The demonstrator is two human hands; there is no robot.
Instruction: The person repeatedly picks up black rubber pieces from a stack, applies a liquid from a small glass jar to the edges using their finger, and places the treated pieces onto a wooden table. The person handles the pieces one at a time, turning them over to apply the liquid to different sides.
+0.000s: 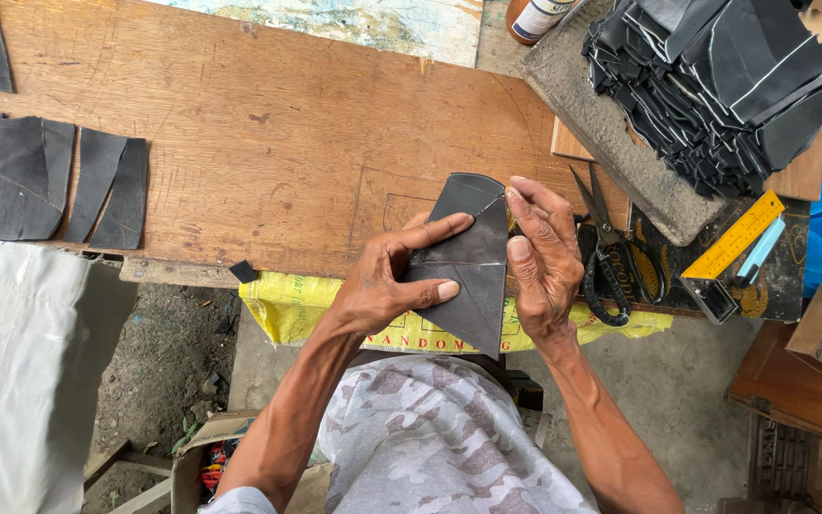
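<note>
Both hands on one dark leather piece (468, 262) at the near edge of the wooden workbench (268, 124): left hand (387, 286) pinching its left side, right hand (539, 257) pinching the right edge. Cut panels (49, 176) lie at the far left, a big stack of cut pieces (725, 86) waits at the right corner. Scissors (611, 252) and yellow ruler (734, 236) rest alongside; bare dirt floor below.
</note>
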